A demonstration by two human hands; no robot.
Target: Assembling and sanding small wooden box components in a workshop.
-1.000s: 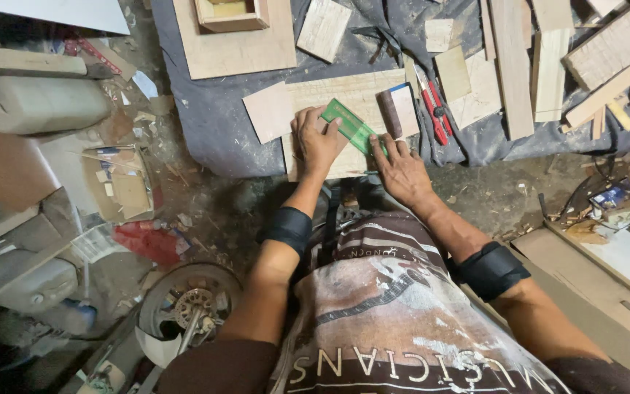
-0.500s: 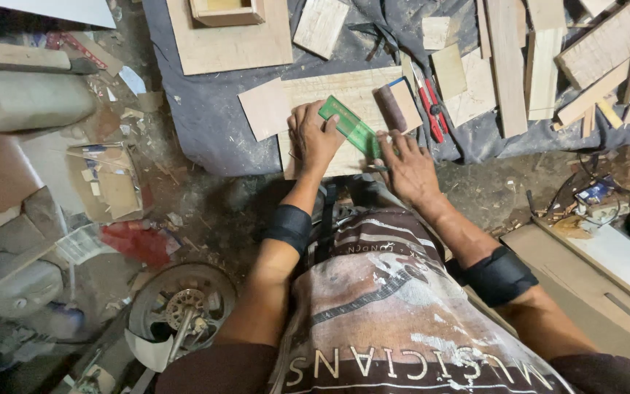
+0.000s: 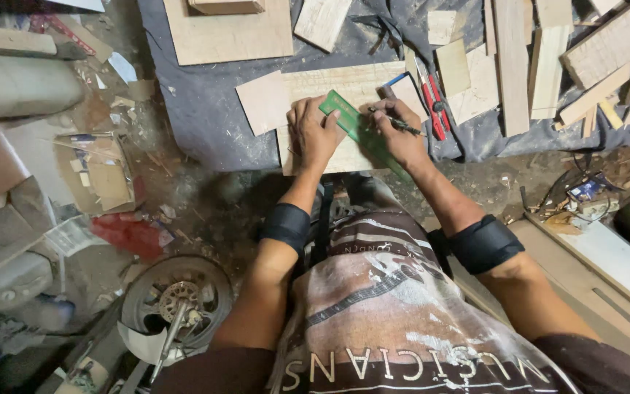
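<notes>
The left hand (image 3: 315,131) is lying flat, fingers spread, pressing a green ruler (image 3: 355,128) onto a pale board (image 3: 344,87); its grip is open, palm down. The right hand (image 3: 399,135) is pinching a dark pen (image 3: 397,124), grip closed on it, tip resting at the ruler's edge. The board is lying on a grey cloth (image 3: 205,109) on the floor, just in front of the knees. Red pliers (image 3: 435,109) are lying just right of the board, among wood offcuts (image 3: 512,66).
</notes>
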